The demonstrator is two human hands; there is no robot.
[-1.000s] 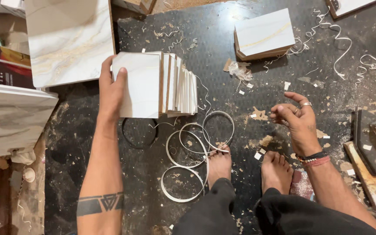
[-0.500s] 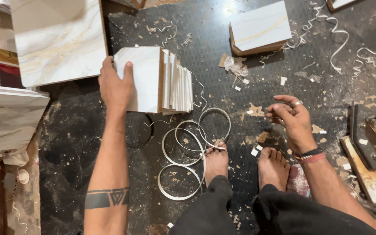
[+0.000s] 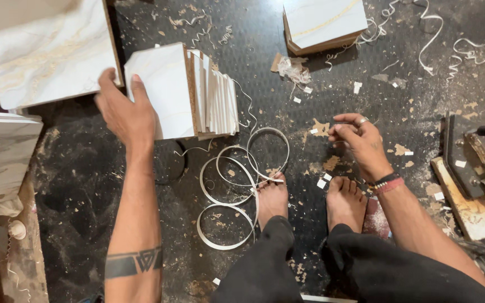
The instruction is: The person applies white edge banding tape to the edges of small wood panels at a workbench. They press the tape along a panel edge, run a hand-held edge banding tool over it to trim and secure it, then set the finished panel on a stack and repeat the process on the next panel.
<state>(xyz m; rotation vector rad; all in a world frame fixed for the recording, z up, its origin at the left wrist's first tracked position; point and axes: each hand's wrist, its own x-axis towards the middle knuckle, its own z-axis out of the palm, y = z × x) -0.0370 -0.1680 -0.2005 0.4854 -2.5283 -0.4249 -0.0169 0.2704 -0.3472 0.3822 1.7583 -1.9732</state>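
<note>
Left hand rests open on the stack of white marble-patterned laminate boards, upper centre-left.
Right hand, centre-right, pinches fingertips together; anything held is too small to tell. Coiled white edge-banding strip lies between.

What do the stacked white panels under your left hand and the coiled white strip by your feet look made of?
Stacked white rectangular panels: seemingly laminate-faced particleboard, glossy marbled faces, brown raw edges. Coiled thin white strip: probably flexible plastic edge banding, since it curls in loose loops. Left hand rests on the stack.
</note>
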